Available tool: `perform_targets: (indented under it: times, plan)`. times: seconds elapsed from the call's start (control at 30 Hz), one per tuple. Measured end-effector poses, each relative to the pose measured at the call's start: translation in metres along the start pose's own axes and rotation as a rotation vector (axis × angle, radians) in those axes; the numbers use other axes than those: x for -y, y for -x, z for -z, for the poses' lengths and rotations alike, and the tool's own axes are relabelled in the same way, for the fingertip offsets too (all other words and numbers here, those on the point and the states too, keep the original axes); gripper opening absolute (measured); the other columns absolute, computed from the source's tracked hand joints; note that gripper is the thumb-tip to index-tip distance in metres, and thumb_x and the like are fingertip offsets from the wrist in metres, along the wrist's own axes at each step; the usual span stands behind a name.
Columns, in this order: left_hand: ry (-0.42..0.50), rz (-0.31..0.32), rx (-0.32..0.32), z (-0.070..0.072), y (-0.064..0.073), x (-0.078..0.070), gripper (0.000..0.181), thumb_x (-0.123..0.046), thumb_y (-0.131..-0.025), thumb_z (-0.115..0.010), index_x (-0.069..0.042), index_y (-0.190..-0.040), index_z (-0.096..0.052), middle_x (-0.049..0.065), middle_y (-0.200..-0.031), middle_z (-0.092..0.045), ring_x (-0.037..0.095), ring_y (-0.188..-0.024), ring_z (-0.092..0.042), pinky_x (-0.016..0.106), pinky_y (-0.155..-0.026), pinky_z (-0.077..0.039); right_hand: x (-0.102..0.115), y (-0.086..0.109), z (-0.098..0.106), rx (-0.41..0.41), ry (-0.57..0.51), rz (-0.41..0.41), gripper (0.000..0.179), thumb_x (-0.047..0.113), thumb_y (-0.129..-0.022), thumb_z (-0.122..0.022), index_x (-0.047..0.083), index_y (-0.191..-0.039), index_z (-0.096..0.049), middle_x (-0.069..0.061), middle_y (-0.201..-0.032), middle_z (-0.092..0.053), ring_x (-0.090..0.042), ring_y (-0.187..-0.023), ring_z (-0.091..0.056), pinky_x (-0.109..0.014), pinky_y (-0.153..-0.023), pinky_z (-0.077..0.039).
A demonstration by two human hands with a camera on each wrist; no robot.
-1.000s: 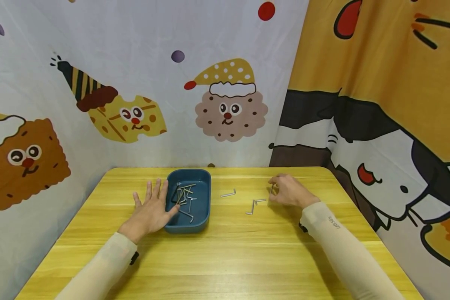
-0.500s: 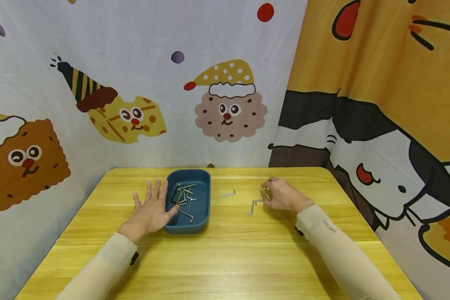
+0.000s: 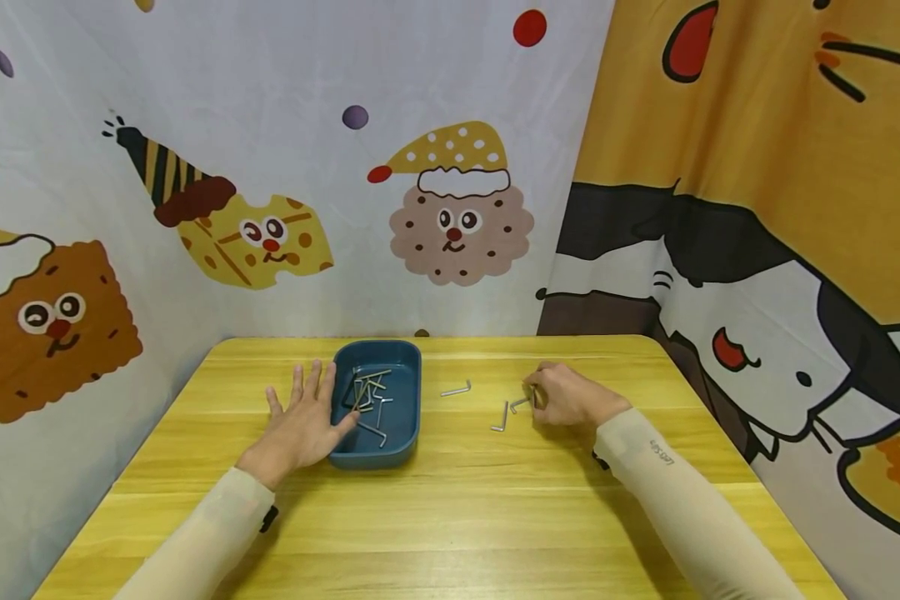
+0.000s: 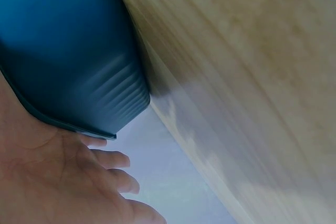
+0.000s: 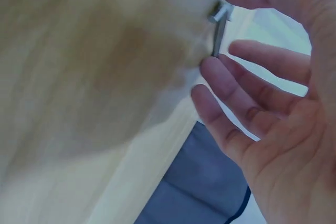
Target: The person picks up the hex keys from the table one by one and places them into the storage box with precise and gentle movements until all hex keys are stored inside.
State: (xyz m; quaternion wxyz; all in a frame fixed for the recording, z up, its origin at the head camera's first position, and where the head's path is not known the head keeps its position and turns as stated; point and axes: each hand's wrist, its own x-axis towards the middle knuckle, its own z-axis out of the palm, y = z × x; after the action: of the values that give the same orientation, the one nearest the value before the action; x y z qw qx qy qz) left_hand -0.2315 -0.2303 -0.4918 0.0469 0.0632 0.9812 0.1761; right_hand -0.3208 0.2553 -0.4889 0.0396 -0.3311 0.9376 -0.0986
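Observation:
In the head view my left hand (image 3: 298,429) lies spread against the left side of a blue tray (image 3: 399,454), thumb over the rim. The left wrist view shows its palm along the tray's wall (image 4: 79,77). My right hand (image 3: 573,396) pinches a small silver hex key (image 5: 219,38) low over the table, between thumb and fingers. Another L-shaped hex key (image 3: 520,404) lies right at its fingertips. Just left of that rests a second loose hex key (image 3: 505,414). A third loose hex key (image 3: 456,389) lies nearer the tray.
Inside the tray is a pile of several hex keys (image 3: 373,387), mostly toward its back. The wooden table (image 3: 450,525) ends at a printed curtain (image 3: 465,308) behind, with another curtain (image 3: 765,333) at the right.
My right hand has shifted left with its hex key, to the loose one beside it, which now lies at a steeper slant. My left hand and the tray stay put.

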Motion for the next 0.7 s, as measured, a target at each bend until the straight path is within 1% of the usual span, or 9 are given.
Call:
perform_targets:
  times: [0.1,0.2,0.27,0.43,0.5,0.57,0.7]
  plan:
    - [0.001,0.002,0.000,-0.0008,-0.0002,0.0003,0.105,-0.061,-0.118,-0.057,-0.006,-0.188,-0.001,0.027,-0.196,0.007,0.057,-0.180,0.017,0.095,-0.130,0.016,-0.0006,0.0005,0.0037,0.033,-0.013,-0.005,0.036,0.011,-0.092,-0.090,0.008,-0.126,-0.083,-0.005,-0.110,-0.076,-0.012,-0.090,-0.066,-0.025,-0.078,-0.061]
    - [0.002,0.001,-0.002,-0.0015,-0.0002,0.0005,0.105,-0.061,-0.118,-0.057,-0.007,-0.188,-0.001,0.027,-0.196,0.006,0.057,-0.180,0.016,0.095,-0.130,0.017,-0.0014,0.0015,0.0056,0.046,-0.013,-0.006,0.033,0.011,-0.093,-0.091,0.011,-0.126,-0.083,-0.005,-0.110,-0.076,-0.012,-0.089,-0.065,-0.025,-0.077,-0.059]
    - [0.005,0.000,-0.004,-0.0016,-0.0003,0.0006,0.105,-0.061,-0.118,-0.056,-0.007,-0.188,-0.001,0.027,-0.196,0.005,0.057,-0.180,0.016,0.095,-0.130,0.016,-0.0023,0.0024,0.0059,0.048,-0.015,0.001,0.034,0.012,-0.095,-0.091,0.008,-0.128,-0.083,-0.006,-0.110,-0.076,-0.013,-0.090,-0.067,-0.024,-0.076,-0.060]
    - [0.011,-0.001,-0.011,-0.0008,-0.0006,0.0001,0.104,-0.062,-0.119,-0.055,-0.007,-0.188,-0.001,0.027,-0.196,0.006,0.057,-0.180,0.016,0.096,-0.130,0.014,-0.0038,0.0038,0.0046,0.037,-0.015,0.007,0.043,0.012,-0.098,-0.089,0.000,-0.139,-0.081,-0.010,-0.114,-0.078,-0.016,-0.093,-0.073,-0.021,-0.078,-0.063]
    - [0.009,0.000,-0.012,-0.0003,-0.0006,0.0000,0.104,-0.062,-0.119,-0.054,-0.007,-0.188,-0.001,0.027,-0.196,0.006,0.057,-0.180,0.016,0.096,-0.130,0.014,-0.0041,0.0038,0.0036,0.027,-0.013,0.002,0.044,0.013,-0.099,-0.088,-0.001,-0.140,-0.080,-0.010,-0.115,-0.078,-0.016,-0.093,-0.073,-0.021,-0.078,-0.063]
    - [0.006,0.000,-0.014,0.0000,-0.0005,0.0000,0.103,-0.062,-0.119,-0.055,-0.007,-0.188,-0.001,0.027,-0.196,0.006,0.057,-0.180,0.016,0.096,-0.131,0.013,-0.0041,0.0037,0.0025,0.017,-0.012,0.002,0.042,0.013,-0.098,-0.089,0.000,-0.138,-0.081,-0.009,-0.114,-0.078,-0.015,-0.091,-0.072,-0.021,-0.078,-0.063]
    - [0.003,0.001,-0.010,0.0000,0.0000,-0.0001,0.103,-0.061,-0.119,-0.055,-0.007,-0.188,-0.001,0.027,-0.196,0.006,0.057,-0.180,0.016,0.096,-0.131,0.012,-0.0035,0.0040,0.0010,0.013,0.011,0.010,0.036,0.014,-0.096,-0.090,0.004,-0.129,-0.082,-0.006,-0.108,-0.076,-0.009,-0.086,-0.068,-0.020,-0.075,-0.062]
